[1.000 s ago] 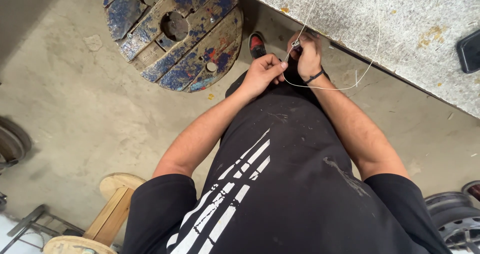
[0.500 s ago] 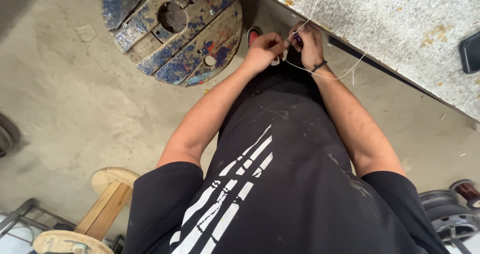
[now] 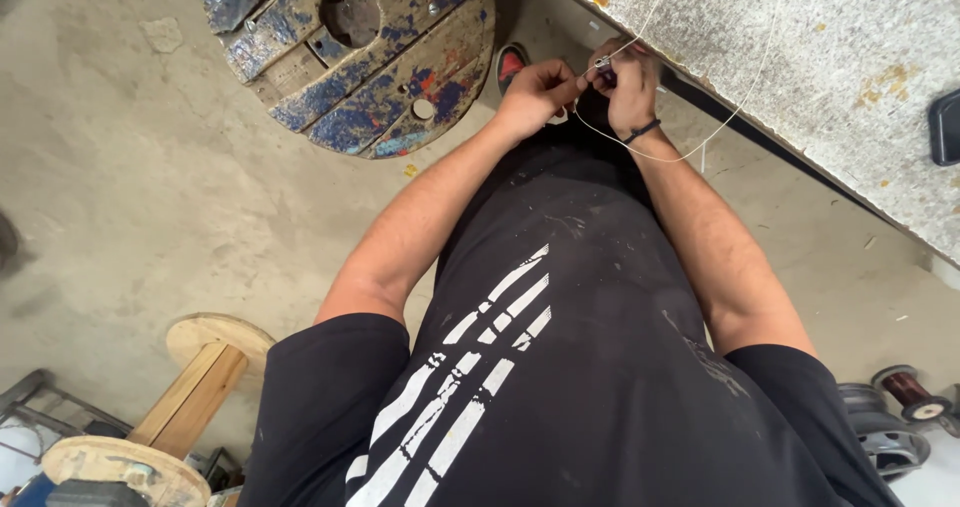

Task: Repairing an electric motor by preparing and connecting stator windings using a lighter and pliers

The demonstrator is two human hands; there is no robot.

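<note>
Hands: left hand [image 3: 535,92] and right hand [image 3: 628,85], fingers pinching thin white wire [image 3: 700,147], top centre.
Upper left: blue-stained wooden cable reel [image 3: 350,52].
Upper right: speckled table [image 3: 800,47].
Lower left: plain wooden spool [image 3: 190,387].

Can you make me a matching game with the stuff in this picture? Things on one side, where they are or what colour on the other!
Things:
1. big cable reel
2. thin wire
3. small copper spool
4. dark flat device

Descriptions:
A. lies on the speckled table
B. bottom right corner of the view
C. flat on the floor, chipped blue paint
D. pale loop between the two hands

Pairs: 1-C, 2-D, 3-B, 4-A
</note>
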